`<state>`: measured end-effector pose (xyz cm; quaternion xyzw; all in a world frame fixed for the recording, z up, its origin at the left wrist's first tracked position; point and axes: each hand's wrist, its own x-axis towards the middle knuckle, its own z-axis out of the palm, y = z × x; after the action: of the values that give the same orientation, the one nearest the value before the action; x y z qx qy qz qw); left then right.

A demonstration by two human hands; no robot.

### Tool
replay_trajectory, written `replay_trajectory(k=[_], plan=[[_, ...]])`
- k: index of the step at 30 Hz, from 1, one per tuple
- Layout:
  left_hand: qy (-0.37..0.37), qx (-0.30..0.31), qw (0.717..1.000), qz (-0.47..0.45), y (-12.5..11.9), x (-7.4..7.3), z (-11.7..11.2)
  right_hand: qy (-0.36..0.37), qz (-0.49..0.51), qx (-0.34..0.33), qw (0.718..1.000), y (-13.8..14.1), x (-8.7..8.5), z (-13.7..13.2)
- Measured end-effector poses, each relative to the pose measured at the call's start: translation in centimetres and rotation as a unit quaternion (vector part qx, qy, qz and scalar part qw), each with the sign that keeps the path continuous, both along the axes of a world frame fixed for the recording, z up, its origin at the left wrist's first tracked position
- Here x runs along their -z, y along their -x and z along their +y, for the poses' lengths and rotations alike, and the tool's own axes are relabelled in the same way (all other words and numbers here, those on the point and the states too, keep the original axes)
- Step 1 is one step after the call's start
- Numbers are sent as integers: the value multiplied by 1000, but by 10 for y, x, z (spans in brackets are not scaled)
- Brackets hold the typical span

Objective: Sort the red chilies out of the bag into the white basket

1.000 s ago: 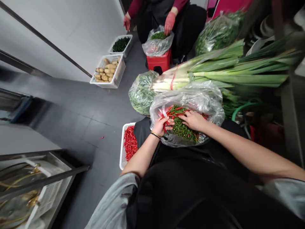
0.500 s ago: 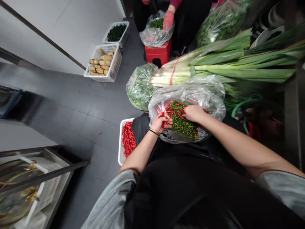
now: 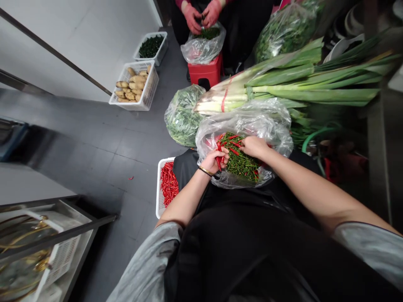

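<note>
A clear plastic bag (image 3: 214,126) lies open across my lap, holding green chili stems (image 3: 242,165) and red chilies (image 3: 234,151). My left hand (image 3: 214,160) is closed around a few red chilies (image 3: 219,157) at the bag's left side. Over the right part of the pile, my right hand (image 3: 254,147) has its fingers pinched together at a red chili; its fingertips are partly hidden. Beside my left leg stands a white basket (image 3: 158,188) with many stemless red chilies (image 3: 169,184).
Bundled leeks (image 3: 283,90) and a bag of leafy greens (image 3: 184,115) lie just ahead. Beyond, a co-worker's pink-gloved hands (image 3: 201,16) work above a bag on a red stool (image 3: 206,71). Baskets of potato-like tubers (image 3: 132,86) and dark greens (image 3: 151,46) stand left.
My left hand has closed more around its chilies, while my right hand stays at the pile. The co-worker's hands have come together above their bag. The view has shifted slightly.
</note>
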<state>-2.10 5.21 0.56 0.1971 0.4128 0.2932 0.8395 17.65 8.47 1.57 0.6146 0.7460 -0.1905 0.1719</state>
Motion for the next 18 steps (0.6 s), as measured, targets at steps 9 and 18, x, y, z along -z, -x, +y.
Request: replay_trajectory(k=[9,18], plan=[[-157,-33,975,152,-38,-2,-12,-36,118,-101,987,-10,0,-45],[-48,-206,977,28,-4,-2,-8,12,438,-34,898,-14,-10,-38]])
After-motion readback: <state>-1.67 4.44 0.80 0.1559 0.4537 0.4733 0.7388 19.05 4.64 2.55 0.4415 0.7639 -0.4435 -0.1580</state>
